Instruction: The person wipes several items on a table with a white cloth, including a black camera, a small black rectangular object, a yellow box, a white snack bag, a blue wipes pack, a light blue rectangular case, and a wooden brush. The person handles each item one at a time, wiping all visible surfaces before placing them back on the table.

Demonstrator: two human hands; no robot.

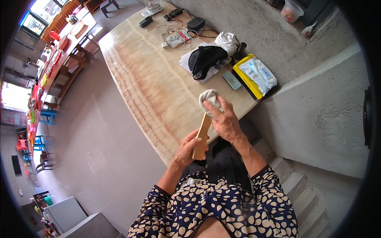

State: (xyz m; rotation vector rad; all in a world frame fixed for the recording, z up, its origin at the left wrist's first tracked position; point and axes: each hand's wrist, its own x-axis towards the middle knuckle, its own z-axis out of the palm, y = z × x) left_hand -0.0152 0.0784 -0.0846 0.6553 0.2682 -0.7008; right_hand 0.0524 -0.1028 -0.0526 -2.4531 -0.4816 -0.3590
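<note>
You are holding a flat wooden piece (202, 135) upright over the near edge of the table (147, 83), just in front of your body. Your left hand (185, 148) is wrapped around its lower end, fingers closed on it, while your right hand (224, 119) is pressing a balled grey cloth (209, 97) against its top end. The wood is looking stiff, thin and light, so the low grip is giving you good leverage. The cloth is soft and is bunching under your fingers; it may be damp, though the view is too small to tell.

The tabletop is a polished, streaked stone slab, likely slippery. Farther along it are lying a black pouch (206, 59), a yellow-edged pack of wipes (256, 75), a phone (231, 80) and tangled cables (172, 33). A rough concrete wall (317, 115) is rising at your right, with steps (305, 198) below.
</note>
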